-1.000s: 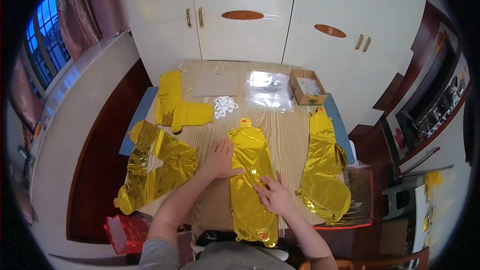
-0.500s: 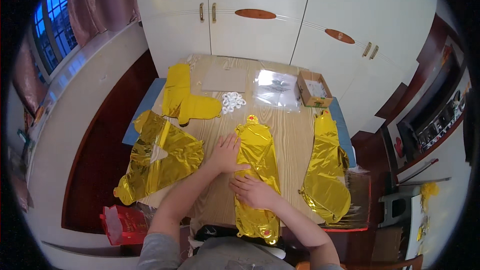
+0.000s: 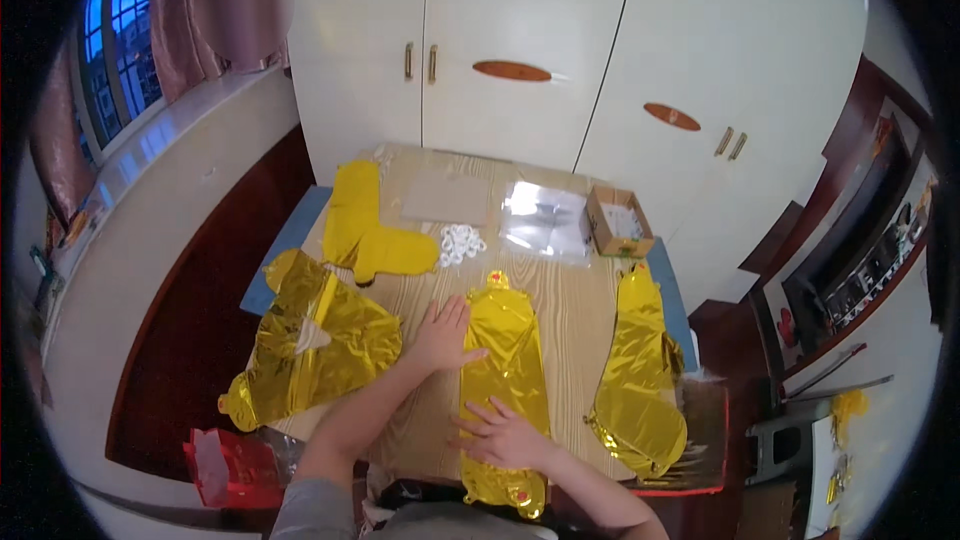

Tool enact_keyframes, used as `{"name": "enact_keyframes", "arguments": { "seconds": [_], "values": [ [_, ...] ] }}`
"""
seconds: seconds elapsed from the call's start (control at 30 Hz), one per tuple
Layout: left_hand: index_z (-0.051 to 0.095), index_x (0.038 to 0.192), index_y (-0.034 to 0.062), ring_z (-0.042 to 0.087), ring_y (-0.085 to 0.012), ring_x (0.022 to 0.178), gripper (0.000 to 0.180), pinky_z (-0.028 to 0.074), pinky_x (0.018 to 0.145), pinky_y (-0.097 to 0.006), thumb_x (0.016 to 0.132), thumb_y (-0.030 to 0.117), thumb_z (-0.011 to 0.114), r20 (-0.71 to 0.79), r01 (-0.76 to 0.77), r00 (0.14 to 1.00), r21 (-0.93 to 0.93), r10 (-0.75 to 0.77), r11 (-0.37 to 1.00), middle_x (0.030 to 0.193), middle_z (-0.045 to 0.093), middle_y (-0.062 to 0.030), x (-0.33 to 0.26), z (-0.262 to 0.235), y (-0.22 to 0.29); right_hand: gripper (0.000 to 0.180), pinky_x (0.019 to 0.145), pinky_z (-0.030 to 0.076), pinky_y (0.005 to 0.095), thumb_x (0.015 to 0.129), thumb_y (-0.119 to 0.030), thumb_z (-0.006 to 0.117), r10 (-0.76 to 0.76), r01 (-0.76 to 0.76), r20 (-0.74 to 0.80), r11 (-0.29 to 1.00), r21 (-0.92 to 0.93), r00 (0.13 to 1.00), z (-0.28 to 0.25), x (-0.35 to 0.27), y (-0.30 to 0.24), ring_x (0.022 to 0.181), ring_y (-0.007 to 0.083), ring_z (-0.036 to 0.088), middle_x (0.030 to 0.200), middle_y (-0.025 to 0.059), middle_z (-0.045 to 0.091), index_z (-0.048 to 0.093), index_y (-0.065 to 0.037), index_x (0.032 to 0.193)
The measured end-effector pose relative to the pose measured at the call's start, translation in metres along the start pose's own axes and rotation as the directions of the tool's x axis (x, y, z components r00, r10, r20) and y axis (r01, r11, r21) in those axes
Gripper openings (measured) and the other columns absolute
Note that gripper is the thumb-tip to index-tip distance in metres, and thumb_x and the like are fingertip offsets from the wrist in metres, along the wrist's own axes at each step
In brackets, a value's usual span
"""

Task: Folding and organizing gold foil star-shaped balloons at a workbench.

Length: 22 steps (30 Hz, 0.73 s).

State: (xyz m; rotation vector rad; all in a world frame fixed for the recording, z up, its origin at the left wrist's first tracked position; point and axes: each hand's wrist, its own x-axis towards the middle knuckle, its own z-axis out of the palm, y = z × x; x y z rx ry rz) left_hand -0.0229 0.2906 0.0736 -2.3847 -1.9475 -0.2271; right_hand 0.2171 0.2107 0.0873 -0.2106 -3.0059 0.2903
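A flat gold foil balloon [image 3: 512, 340] lies lengthwise on the wooden table before me, with a small red-marked tab at its far end. My left hand [image 3: 441, 336] rests along its left edge, fingers stretched out and thumb across the foil. Lower down, my right hand [image 3: 503, 436] is spread flat over the near part, covering some of it. To the left lies a wide, creased gold foil balloon [image 3: 345, 340] with a pale patch. Another gold foil balloon [image 3: 640, 380] lies at the right edge. An L-shaped matte yellow balloon [image 3: 365, 235] is at the far left.
White rings [image 3: 461, 245] are heaped beyond the middle balloon. Behind them sit a flat beige sheet [image 3: 445, 198], a clear plastic packet [image 3: 546, 222] and a small cardboard box [image 3: 620, 220]. A red bag [image 3: 230, 468] stands below the table's left corner; white cabinets [image 3: 510, 0] rise behind.
My right hand has moved nearer along the balloon, and its fingers have spread wider. The left hand stays at the left edge. The whole view has tilted up slightly.
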Motion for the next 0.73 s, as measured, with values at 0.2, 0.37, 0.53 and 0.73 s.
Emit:
{"name": "enact_keyframes", "arguments": {
  "seconds": [0.2,0.37,0.53,0.73],
  "values": [
    [0.054,0.121,0.0004,0.046,-0.0317,0.127,0.051,0.042,0.101,-0.044,0.088,0.039,0.056,-0.225,0.0,0.974,-0.147,-0.033,0.989,0.13,0.053,-0.0189,0.042,-0.007,-0.045,0.043,0.113,0.021,0.0543,0.098,-0.032,0.047,0.225,-0.174,-0.248,0.962,0.213,0.942,-0.02,0.0,0.029,0.137,0.0318,0.036,0.144,0.0105,0.046,0.052,-0.015,0.137],
    [0.061,0.099,0.0025,0.06,-0.0335,0.105,0.023,0.051,0.086,-0.043,0.081,0.016,0.061,-0.21,0.083,0.974,-0.03,-0.087,0.996,0.106,0.063,-0.0162,0.11,-0.037,-0.132,0.031,0.105,0.036,0.0474,0.095,-0.015,0.052,0.547,-0.282,-0.562,0.824,0.491,0.62,-0.013,-0.017,0.069,0.12,0.0349,0.053,0.124,0.0177,0.06,0.06,-0.003,0.122],
    [0.061,0.103,0.0035,0.061,-0.0349,0.106,0.028,0.05,0.089,-0.045,0.079,0.018,0.062,-0.146,0.002,0.989,0.037,0.003,0.999,0.109,0.064,-0.0174,0.199,0.0,-0.22,0.026,0.097,0.045,0.0408,0.094,-0.011,0.052,0.706,-0.264,-0.563,0.695,0.669,0.43,-0.009,-0.013,0.074,0.109,0.0358,0.059,0.111,0.0198,0.065,0.064,0.0,0.114],
    [0.061,0.122,0.0105,0.059,-0.0341,0.113,0.049,0.046,0.097,-0.045,0.08,0.034,0.068,-0.017,-0.091,0.996,-0.118,0.09,0.989,0.123,0.06,-0.0214,0.282,-0.006,-0.195,0.028,0.099,0.043,0.0415,0.093,-0.014,0.056,0.735,-0.297,-0.475,0.649,0.7,0.484,0.0,-0.021,0.086,0.113,0.0348,0.058,0.111,0.0206,0.065,0.063,-0.004,0.118]
  ]
}}
